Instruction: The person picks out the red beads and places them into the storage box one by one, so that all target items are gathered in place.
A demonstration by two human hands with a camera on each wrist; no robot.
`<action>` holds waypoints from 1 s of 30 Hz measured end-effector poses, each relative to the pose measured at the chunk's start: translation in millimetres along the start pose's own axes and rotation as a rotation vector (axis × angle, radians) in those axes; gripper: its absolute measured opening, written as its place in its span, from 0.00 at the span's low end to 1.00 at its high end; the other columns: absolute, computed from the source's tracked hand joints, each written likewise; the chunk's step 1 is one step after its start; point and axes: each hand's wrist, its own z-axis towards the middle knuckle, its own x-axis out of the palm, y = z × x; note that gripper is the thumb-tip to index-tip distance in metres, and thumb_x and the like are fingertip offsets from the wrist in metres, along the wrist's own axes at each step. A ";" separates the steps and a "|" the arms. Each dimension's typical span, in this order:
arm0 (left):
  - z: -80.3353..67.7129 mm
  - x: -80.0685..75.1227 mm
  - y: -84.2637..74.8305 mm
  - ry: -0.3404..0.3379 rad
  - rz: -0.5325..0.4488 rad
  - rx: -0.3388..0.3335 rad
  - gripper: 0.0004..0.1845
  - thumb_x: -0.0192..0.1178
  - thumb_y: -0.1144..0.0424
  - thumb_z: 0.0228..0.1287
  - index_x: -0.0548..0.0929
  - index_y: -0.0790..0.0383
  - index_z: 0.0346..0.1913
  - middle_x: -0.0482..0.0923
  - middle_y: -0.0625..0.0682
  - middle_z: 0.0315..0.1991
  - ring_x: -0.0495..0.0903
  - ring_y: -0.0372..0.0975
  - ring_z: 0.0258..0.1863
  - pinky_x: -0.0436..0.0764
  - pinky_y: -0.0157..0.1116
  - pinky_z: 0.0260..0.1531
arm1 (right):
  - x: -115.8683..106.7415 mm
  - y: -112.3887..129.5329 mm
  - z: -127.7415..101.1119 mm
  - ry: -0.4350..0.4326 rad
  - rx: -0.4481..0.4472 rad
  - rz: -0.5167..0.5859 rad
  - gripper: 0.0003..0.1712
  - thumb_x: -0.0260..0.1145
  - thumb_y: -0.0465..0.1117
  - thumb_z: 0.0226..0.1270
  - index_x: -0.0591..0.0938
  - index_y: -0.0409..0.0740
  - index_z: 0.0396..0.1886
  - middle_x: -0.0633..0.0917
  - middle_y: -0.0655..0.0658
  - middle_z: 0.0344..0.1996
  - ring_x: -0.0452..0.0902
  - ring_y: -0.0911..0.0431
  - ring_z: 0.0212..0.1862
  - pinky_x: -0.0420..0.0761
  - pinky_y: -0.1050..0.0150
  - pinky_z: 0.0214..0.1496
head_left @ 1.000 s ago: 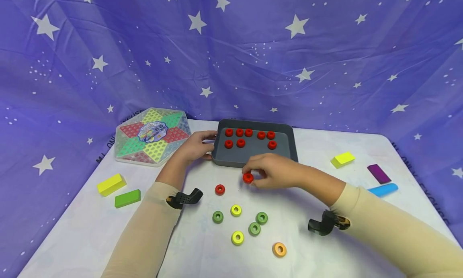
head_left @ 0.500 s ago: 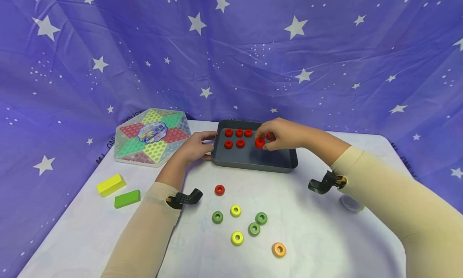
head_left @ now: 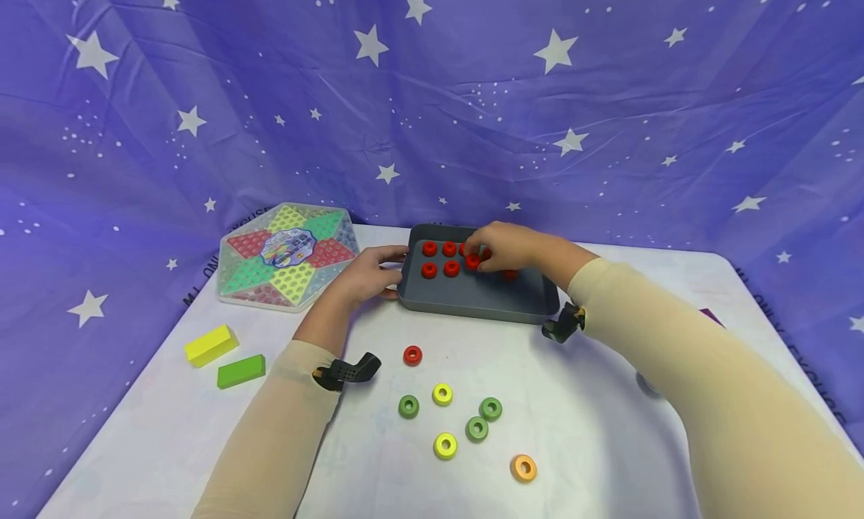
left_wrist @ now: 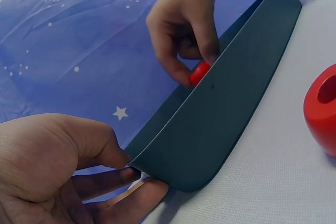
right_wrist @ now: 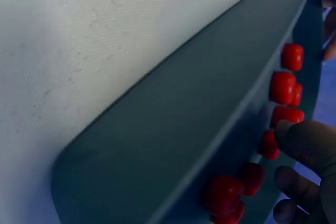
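My left hand (head_left: 367,274) holds the left end of a dark grey tray (head_left: 472,307), its thumb at the rim and fingers against the outer wall in the left wrist view. Over the tray, my right hand (head_left: 509,245) pinches a small red ring (head_left: 472,262) between thumb and finger. That red ring (left_wrist: 199,73) shows just above the near wall in the left wrist view. Other red rings (head_left: 451,268) sit in rows inside the tray; some at the right are partly hidden by my right hand. In the right wrist view, my thumb presses the held ring (right_wrist: 289,114).
One loose red ring (head_left: 412,355) lies before the tray, with green rings (head_left: 476,429), yellow rings (head_left: 445,445) and an orange ring (head_left: 523,469) nearer me. At the left are a hexagonal Chinese checkers board (head_left: 289,253), a yellow block (head_left: 211,345) and a green block (head_left: 241,371).
My right hand has carried a red ring from the table in front of the tray up into it, then slightly left beside the other rings. My left hand has stayed at the tray's end.
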 end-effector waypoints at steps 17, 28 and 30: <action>0.3 3.7 0.8 0.011 -0.013 -0.005 0.33 0.53 0.74 0.68 0.67 0.58 0.76 0.68 0.59 0.71 0.80 0.53 0.57 0.89 0.44 0.42 | 2.2 -1.2 -0.9 0.019 0.015 -0.030 0.22 0.74 0.39 0.62 0.85 0.43 0.56 0.86 0.44 0.52 0.80 0.47 0.56 0.79 0.49 0.62; 0.5 0.8 0.1 0.006 -0.001 -0.007 0.33 0.53 0.74 0.68 0.67 0.58 0.76 0.68 0.58 0.71 0.80 0.53 0.58 0.89 0.44 0.41 | -20.2 63.6 -36.6 -0.142 -0.062 0.064 0.22 0.74 0.45 0.64 0.85 0.50 0.58 0.85 0.51 0.50 0.77 0.57 0.34 0.82 0.60 0.40; 0.2 0.2 0.2 0.002 -0.003 -0.004 0.33 0.53 0.74 0.67 0.67 0.58 0.76 0.68 0.58 0.71 0.80 0.53 0.57 0.89 0.44 0.41 | -9.1 77.0 -44.0 -0.143 -0.090 0.097 0.22 0.75 0.46 0.64 0.85 0.51 0.57 0.85 0.52 0.48 0.75 0.59 0.31 0.81 0.62 0.36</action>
